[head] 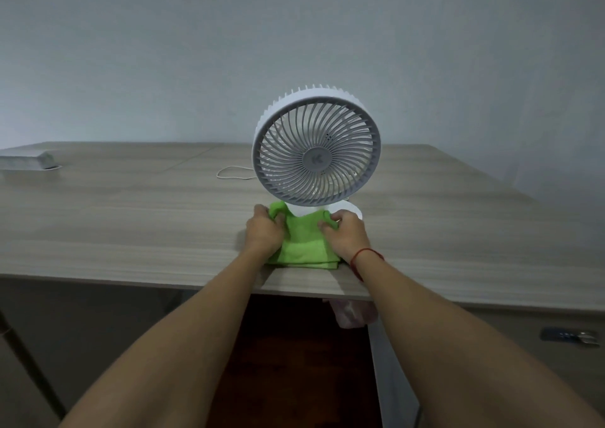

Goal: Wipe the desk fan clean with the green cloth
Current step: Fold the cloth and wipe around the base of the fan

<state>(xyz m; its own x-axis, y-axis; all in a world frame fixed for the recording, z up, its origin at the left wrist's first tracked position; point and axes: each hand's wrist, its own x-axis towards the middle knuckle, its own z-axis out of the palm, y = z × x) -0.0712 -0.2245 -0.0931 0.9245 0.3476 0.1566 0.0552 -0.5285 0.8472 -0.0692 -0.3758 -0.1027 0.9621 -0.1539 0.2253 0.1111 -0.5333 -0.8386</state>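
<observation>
both hands grip the green cloth (302, 246) at the desk fan's (316, 146) base

left hand (263, 233) and right hand (348, 234) pinch its far corners; cloth lies near the counter's (131, 218) front edge, open counter on both sides.

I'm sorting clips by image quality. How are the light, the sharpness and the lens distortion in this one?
Head view: dim, flat, bluish light with no glare; only a faint shadow right of the fan. The fan grille, the cloth and both hands, left and right, are fairly sharp. The wide lens stretches the forearms at the bottom, and the desk edge looks slightly bent.
</observation>
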